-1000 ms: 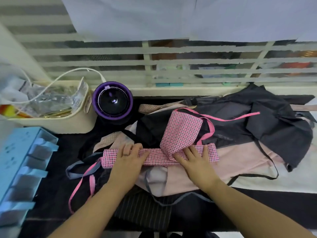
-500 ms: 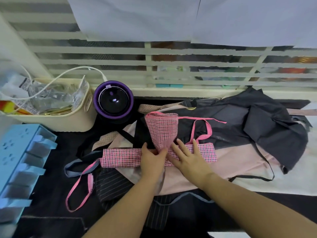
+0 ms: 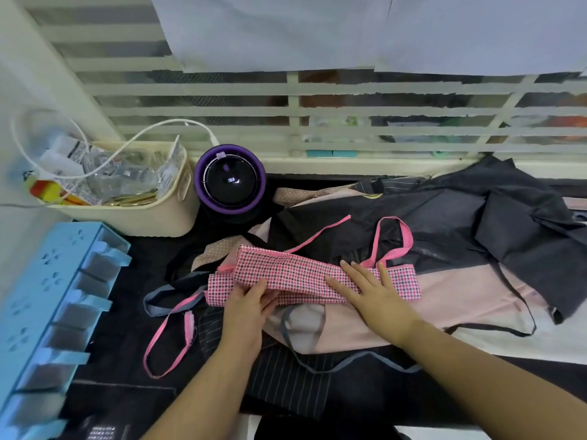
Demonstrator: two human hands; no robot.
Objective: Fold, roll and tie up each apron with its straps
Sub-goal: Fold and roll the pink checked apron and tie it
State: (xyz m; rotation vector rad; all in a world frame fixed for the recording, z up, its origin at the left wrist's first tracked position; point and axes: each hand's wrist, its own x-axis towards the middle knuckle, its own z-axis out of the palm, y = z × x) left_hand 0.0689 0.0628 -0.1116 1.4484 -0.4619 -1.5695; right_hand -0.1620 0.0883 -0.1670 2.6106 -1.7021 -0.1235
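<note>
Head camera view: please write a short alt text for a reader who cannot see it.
Two bare hands fold a pink checked apron into a long strip on a pile of dark and pale pink aprons; the left hand grips its left part, the right hand presses it flat. Behind stand a cream basket and a purple round device.

Pink checked apron [image 3: 295,276] folded into a long narrow band, lying left-right on top of the other aprons. Its pink straps [image 3: 168,341] hang loose: one loop off the left end, another [image 3: 392,239] arching over the dark apron [image 3: 460,223] behind. Pale pink apron [image 3: 460,296] lies flat underneath.
</note>
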